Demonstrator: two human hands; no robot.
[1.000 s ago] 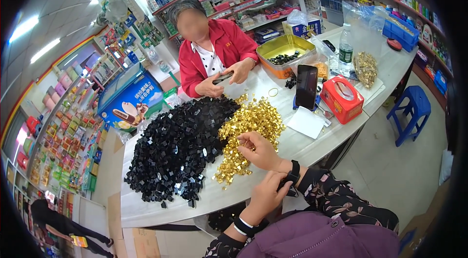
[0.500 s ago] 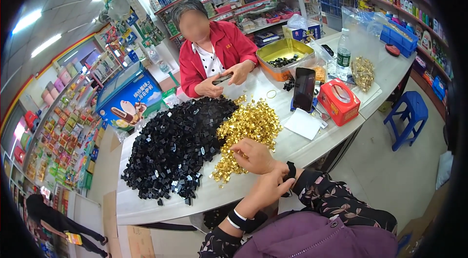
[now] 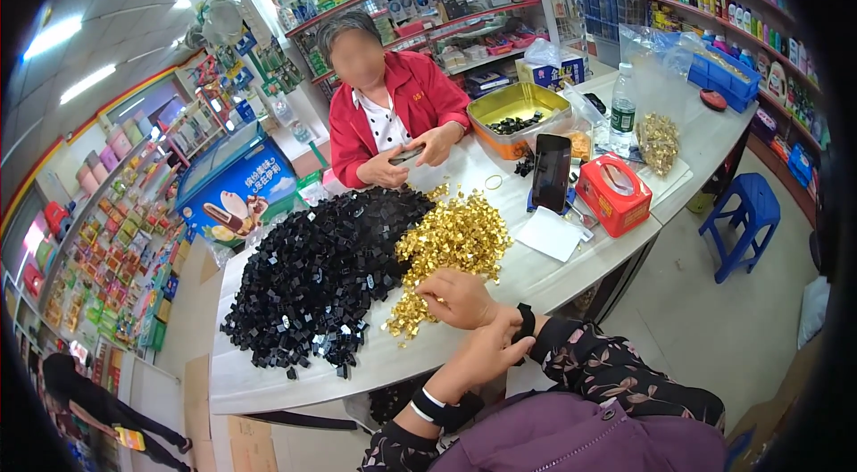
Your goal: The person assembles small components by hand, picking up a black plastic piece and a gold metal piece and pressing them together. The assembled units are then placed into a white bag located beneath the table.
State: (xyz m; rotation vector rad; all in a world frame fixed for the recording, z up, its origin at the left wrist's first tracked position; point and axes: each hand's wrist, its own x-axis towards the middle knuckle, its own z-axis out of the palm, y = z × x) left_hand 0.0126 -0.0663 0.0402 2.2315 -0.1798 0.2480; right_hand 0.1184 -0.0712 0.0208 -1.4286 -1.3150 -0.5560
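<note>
My left hand (image 3: 486, 354) is closed around my right wrist, at the black wristband (image 3: 525, 322); its thumb shows, while its other fingers are partly hidden. My right hand (image 3: 464, 298) hangs loosely bent over the near edge of a heap of small gold metal clips (image 3: 460, 236), fingertips a little apart and nothing visible between them. Left of the gold heap spreads a large pile of small black plastic pieces (image 3: 312, 280). Across the table, a person in a red jacket (image 3: 411, 97) holds a small dark flat object (image 3: 407, 156) in both hands.
Farther right on the table (image 3: 553, 285) are a tin (image 3: 527, 106) of black pieces, a phone (image 3: 551, 173) on a stand, white paper (image 3: 548, 234), a red tissue box (image 3: 613, 195), a water bottle (image 3: 622, 102) and a bag of gold clips (image 3: 659, 142). A blue stool (image 3: 743, 222) stands beyond the table.
My right hand has lowered slightly toward my body. My left hand stays at the right wrist. The view has shifted a little.
</note>
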